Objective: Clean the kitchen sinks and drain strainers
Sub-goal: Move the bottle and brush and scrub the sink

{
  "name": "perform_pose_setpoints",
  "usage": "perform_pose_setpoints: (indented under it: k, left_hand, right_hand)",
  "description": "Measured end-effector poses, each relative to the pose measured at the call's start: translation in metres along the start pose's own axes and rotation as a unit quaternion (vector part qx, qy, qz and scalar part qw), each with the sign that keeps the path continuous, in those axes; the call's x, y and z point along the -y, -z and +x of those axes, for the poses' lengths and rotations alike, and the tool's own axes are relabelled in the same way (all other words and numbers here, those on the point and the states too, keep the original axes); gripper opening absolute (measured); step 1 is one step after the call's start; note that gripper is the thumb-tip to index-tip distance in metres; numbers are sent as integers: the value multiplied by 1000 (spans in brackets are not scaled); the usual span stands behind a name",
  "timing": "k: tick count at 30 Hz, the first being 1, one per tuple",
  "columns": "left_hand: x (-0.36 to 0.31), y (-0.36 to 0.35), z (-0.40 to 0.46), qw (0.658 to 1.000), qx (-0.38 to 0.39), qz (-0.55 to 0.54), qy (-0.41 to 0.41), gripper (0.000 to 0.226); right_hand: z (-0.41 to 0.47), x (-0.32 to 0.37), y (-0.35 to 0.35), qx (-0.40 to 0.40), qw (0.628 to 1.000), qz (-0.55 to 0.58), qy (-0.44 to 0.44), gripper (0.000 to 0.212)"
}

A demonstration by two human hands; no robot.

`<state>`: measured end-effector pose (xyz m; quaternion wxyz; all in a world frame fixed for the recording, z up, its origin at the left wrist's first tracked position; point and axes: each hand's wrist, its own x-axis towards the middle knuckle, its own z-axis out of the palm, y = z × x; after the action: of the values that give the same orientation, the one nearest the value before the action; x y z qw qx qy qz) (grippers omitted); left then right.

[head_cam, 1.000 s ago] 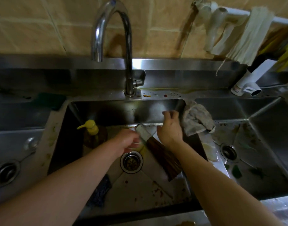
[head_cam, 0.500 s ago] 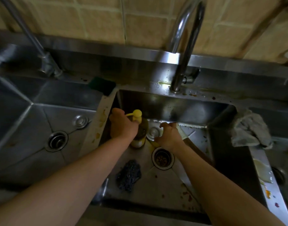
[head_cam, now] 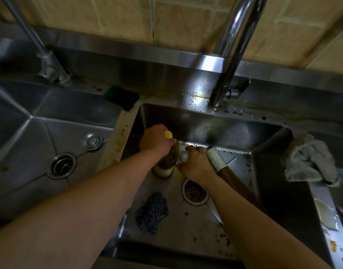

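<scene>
Pressing down on the yellow pump of the soap bottle, the left hand is working near the middle sink's back wall, while the right hand is cupping under the spout; whether it holds anything I cannot tell. Cleaning is barely starting: scraps are sitting in the strainer, stains are dotting the rim, and the scrubber is lying unused.

The left hand covers the pump head of the soap bottle, so only a yellow tip shows. The right hand hides whatever its fingers touch. The faucet runs off the top edge. The far right basin's drain is cut by the frame. The bottle's label is unreadable.
</scene>
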<state>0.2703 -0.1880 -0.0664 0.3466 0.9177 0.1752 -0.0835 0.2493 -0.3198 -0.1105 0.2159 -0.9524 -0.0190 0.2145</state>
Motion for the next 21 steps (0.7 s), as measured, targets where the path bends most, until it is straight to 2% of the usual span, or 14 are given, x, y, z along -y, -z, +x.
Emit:
perform_pose_setpoints:
  k: [5,7,9,13,16,21]
  left_hand:
    - [3,4,-2,1000,10,-9,-9,31]
    - [5,6,-4,1000,12,-15,0,32]
    - [10,7,-5,1000,10,-26,8,32]
    - [20,10,-5,998,8,-61,12,33]
    - [22,8,-5,997,1,-81,7,33]
    - [25,1,-4,993,-26,-112,0,31]
  right_hand:
    - [-9,3,-4,15,1000,2,-11,60]
    - [-15,4,-10,43,999,-25,-22,65]
    - [-21,2,-20,81,995,-53,-8,61]
    - [-31,0,-46,190,972,-120,75,61]
    - [-28,-2,-75,259,941,-158,147,74]
    - [-12,-10,-126,253,916,-186,248,80]
